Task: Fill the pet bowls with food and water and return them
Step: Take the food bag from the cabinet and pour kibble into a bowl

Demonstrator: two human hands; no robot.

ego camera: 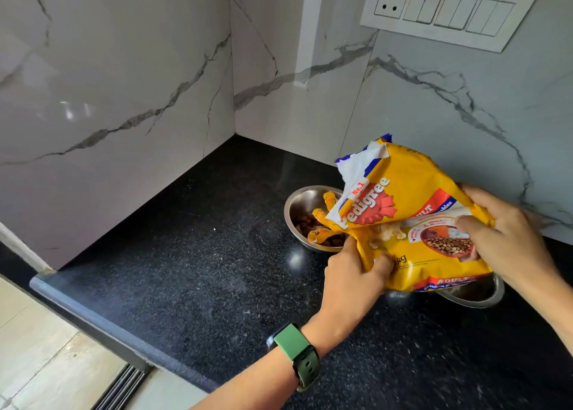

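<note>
"Pedigree", "No.1", "ADULT" on yellow bag (403,192)

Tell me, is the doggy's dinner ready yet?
Partly. The far bowl already has kibble and treat sticks. Both hands, left hand and right hand, grip the food bag over the near bowl, whose contents are hidden. Water and carrying the bowls back remain.

One head-worn view looks forward and steeply down from above the counter (192,254), facing its far corner where two marble walls (124,84) meet, close enough that both forearms enter from the bottom edge.
</note>
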